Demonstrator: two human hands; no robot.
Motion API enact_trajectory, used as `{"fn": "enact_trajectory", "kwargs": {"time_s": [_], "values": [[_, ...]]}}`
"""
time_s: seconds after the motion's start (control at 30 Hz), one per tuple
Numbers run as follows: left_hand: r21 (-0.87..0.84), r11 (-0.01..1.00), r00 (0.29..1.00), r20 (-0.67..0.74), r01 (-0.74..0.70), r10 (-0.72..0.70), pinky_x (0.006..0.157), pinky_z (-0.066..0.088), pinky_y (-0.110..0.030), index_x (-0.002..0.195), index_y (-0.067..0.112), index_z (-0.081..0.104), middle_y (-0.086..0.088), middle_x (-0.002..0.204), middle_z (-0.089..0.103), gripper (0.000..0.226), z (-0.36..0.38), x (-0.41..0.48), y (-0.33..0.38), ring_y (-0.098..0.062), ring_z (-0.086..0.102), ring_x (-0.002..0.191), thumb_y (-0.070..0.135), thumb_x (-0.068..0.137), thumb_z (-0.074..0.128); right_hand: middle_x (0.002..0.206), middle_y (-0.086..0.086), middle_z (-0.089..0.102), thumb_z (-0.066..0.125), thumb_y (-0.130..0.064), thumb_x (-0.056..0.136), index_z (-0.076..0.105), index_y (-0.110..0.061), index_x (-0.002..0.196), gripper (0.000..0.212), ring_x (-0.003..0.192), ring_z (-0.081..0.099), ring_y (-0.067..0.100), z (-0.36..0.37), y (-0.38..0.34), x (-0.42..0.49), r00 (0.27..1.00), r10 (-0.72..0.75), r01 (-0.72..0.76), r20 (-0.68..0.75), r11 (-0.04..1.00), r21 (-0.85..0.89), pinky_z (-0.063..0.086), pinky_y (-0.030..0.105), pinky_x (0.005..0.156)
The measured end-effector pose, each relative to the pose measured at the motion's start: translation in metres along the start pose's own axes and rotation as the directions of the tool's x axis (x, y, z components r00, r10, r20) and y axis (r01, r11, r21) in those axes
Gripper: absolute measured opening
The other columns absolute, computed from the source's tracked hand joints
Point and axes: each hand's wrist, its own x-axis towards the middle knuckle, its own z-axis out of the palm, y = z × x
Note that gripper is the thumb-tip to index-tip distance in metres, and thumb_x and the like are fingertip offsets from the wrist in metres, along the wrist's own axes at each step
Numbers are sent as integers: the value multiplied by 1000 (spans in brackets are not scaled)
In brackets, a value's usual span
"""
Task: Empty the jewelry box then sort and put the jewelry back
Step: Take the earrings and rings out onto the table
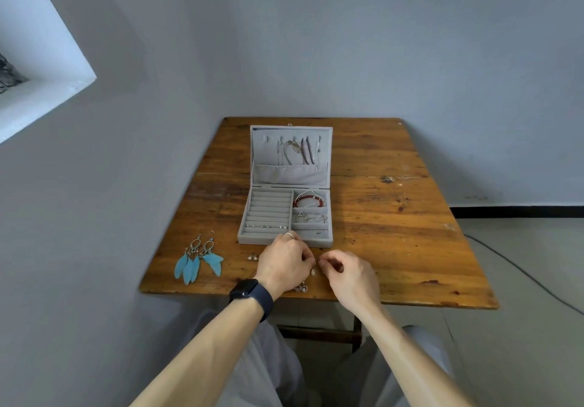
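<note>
Jewelry lies partly on the worn brown wooden table (410, 217) and partly in the grey velvet jewelry box (316, 242), which stands open in the middle of the table with its lid upright. My left hand (284, 264) and my right hand (347, 272) meet just in front of the box. The fingers of both are curled, and together they pinch a small pale drop-shaped earring (313, 271) that hangs between the fingertips. The left hand covers a part of the front wall of the box. Near my left wrist lies a small silver heart-shaped piece (301, 287), half hidden, and just left of the hand a pair of tiny silver studs (252, 258). Well apart, to the left, lie two blue feather earrings (197, 259). Inside the box I see a red bead bracelet (308, 200), a silver chain bracelet (311, 217) in the compartment below it, a row of small studs (267, 226) in the ring rolls, and thin necklaces (300, 150) hanging in the lid. A black smartwatch (249, 293) sits on my left wrist.
</note>
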Motion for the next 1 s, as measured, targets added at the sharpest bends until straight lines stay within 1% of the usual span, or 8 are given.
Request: {"fn": "enact_trajectory", "kwargs": {"time_s": [0.17, 0.27, 0.47, 0.57, 0.7, 0.83, 1.0], "values": [[31, 999, 999, -33, -16, 17, 83, 56, -32, 103, 28, 76, 8, 109, 57, 19, 3, -1, 0, -11, 55, 102, 36, 96, 61, 98, -18, 66, 60, -45, 96, 69, -38, 105, 15, 83, 61, 2, 4, 1, 1, 999, 5, -6, -38, 1000, -20, 52, 19, 62], [50, 998, 998, -48, -28, 30, 85, 55, -33, 106, 29, 75, 7, 112, 58, 20, 5, -2, -1, -12, 55, 105, 37, 97, 60, 98, -18, 66, 60, -46, 95, 68, -37, 106, 16, 84, 62, 2, 6, 2, 1, 998, 7, -9, -56, 1000, -28, 54, 20, 65], [74, 996, 997, -59, -41, 46, 86, 53, -31, 109, 28, 74, 7, 114, 58, 23, 5, -2, 0, -12, 54, 108, 39, 98, 58, 100, -16, 65, 65, -37, 94, 70, -32, 110, 18, 86, 62, 3, 7, 6, -1, 997, -18, 20, -73, 999, 33, 55, 21, 72], [104, 993, 997, -61, -48, 54, 88, 52, -33, 111, 28, 73, 7, 115, 58, 25, 5, -2, -1, -13, 53, 110, 41, 99, 56, 100, -15, 63, 67, -30, 93, 70, -28, 116, 23, 88, 62, 3, 4, 9, -3, 998, -25, 30, -60, 997, 77, 52, 17, 76], [132, 990, 996, -62, -58, 67, 88, 52, -33, 113, 28, 73, 6, 115, 59, 27, 6, -3, -1, -14, 53, 110, 43, 100, 55, 102, -15, 61, 68, -29, 93, 69, -27, 118, 25, 85, 60, 0, 0, 8, -8, 998, -31, 36, -47, 994, 107, 44, 8, 71], [145, 987, 994, -72, -65, 76, 88, 52, -32, 114, 28, 73, 6, 115, 60, 28, 5, -4, -1, -13, 53, 109, 43, 100, 53, 104, -15, 60, 68, -26, 93, 68, -26, 120, 27, 82, 56, -4, -4, 9, -11, 999, -31, 34, -29, 994, 102, 42, 5, 67], [115, 990, 992, -95, -76, 87, 85, 53, -32, 112, 28, 72, 7, 113, 61, 25, -4, -8, -7, -14, 55, 106, 37, 100, 51, 104, -13, 62, 69, -23, 92, 69, -26, 120, 28, 83, 57, -4, -8, 7, -12, 999, -38, 38, -9, 994, 104, 42, 3, 67]]}}
